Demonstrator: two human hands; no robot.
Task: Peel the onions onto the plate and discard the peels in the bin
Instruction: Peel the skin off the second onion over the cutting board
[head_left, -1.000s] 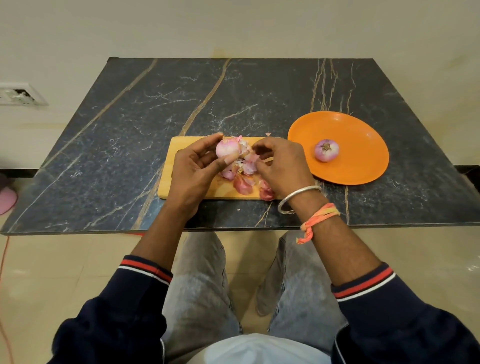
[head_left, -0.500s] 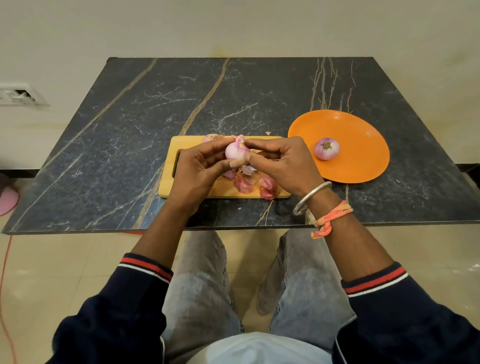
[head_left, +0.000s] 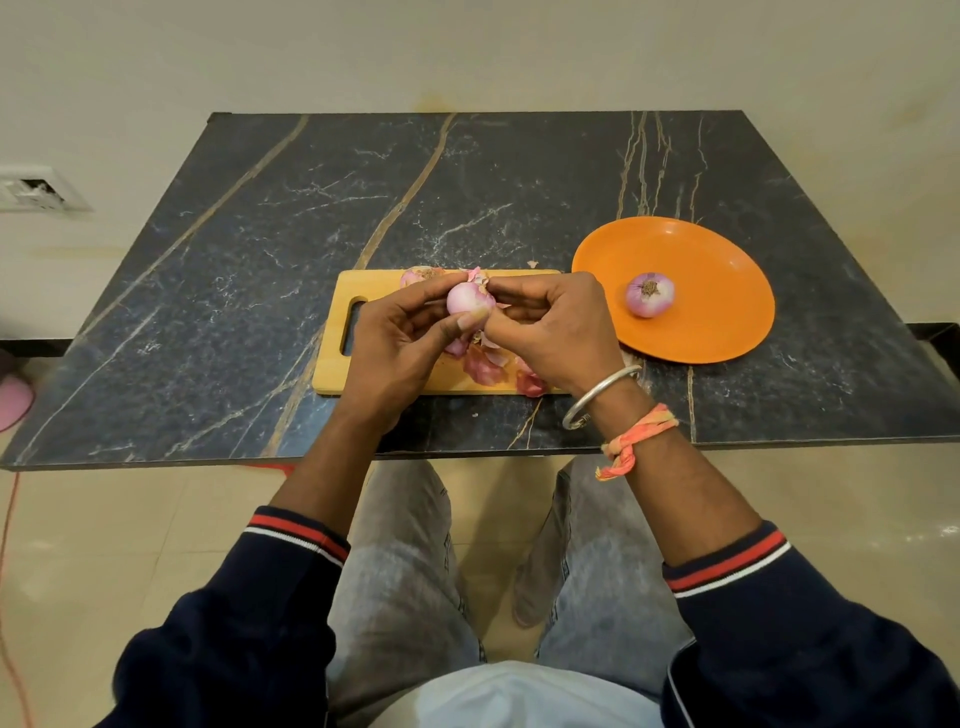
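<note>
Centrally, three onions in view, held onion (head_left: 465, 299) above one cutting board (head_left: 337, 364), gripped by curled left hand (head_left: 395, 338), right hand (head_left: 550, 327) pinching its top skin, second onion (head_left: 649, 294) on one orange plate (head_left: 727, 312), third onion (head_left: 415, 275) at board's far edge, several peels (head_left: 483, 366) beneath the hands.

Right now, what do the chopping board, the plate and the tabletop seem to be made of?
Chopping board: probably wood or bamboo, pale yellow, matt, with a cut-out handle slot. Plate: likely plastic or melamine, uniform bright orange, soft sheen. Tabletop: looks like dark polished stone, white and tan veins; could be laminate.
</note>
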